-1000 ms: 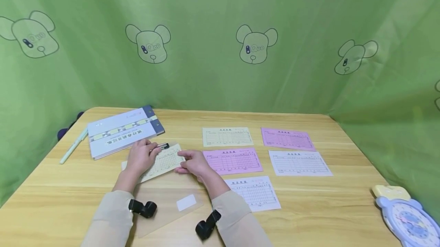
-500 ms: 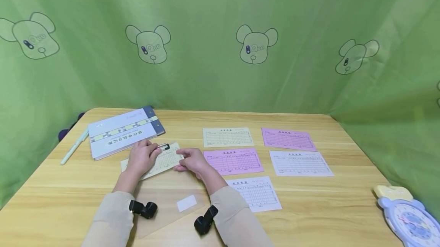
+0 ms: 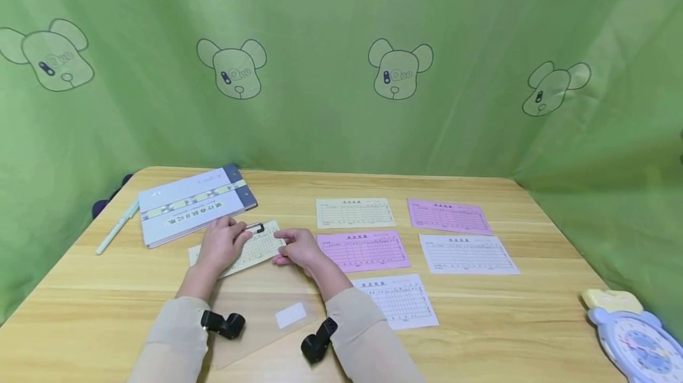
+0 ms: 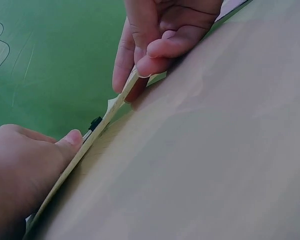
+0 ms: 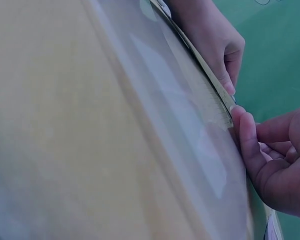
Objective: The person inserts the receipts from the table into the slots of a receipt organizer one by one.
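A pale green pad of printed slips (image 3: 258, 251) lies at an angle between both hands. My left hand (image 3: 217, 246) is over its left part, fingers curled and pinching the end of a small black-and-silver clip (image 3: 256, 227) at the pad's far edge. In the left wrist view, the thumb lies against the silver part of that clip (image 4: 95, 124). My right hand (image 3: 303, 251) pinches the pad's right end between thumb and fingers. From the right wrist view, the pad's edge (image 5: 210, 75) runs up to the right fingertips, a corner hidden under them.
A clear plastic sleeve with a white label (image 3: 290, 315) lies under the forearms. Loose slips in pale green (image 3: 354, 213), pink (image 3: 363, 251) and white (image 3: 468, 254) lie to the right. At left are a ledger (image 3: 192, 208) and a pen (image 3: 116, 227); a toy clock (image 3: 642, 344) is at right.
The pad's right end has come slightly toward the back as the right hand shifted a little the same way. The left hand keeps its place at the clip.
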The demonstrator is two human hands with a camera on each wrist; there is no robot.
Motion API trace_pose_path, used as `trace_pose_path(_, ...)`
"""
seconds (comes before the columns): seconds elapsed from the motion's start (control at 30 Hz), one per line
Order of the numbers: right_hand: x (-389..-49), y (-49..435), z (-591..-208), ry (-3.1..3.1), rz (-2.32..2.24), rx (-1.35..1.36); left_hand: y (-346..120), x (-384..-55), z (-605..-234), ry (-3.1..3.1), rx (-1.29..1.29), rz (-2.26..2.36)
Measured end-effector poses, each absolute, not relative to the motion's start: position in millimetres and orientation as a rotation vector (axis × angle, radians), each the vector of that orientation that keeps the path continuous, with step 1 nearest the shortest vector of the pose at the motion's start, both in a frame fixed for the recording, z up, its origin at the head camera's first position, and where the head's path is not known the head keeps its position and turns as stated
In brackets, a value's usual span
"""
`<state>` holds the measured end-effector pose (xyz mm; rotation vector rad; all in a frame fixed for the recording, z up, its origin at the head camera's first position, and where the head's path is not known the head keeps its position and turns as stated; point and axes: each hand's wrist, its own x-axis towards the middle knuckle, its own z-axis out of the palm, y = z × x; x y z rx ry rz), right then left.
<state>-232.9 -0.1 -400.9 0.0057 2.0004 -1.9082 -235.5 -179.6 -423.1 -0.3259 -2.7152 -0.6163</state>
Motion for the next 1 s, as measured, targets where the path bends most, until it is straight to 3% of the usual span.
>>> trace_pose_path(0.63,-223.7,24.9,-387.9,2.046,-1.865,-0.079,-179.9,-232.8,-427.4,-2.696,-0.268,-0.713)
trace_pose_path(1.0,-210.5,74.5,-350.4,2.196,-1.704,-0.466,-178.2,-232.3,-425.3,-2.657,-0.213,-0.808)
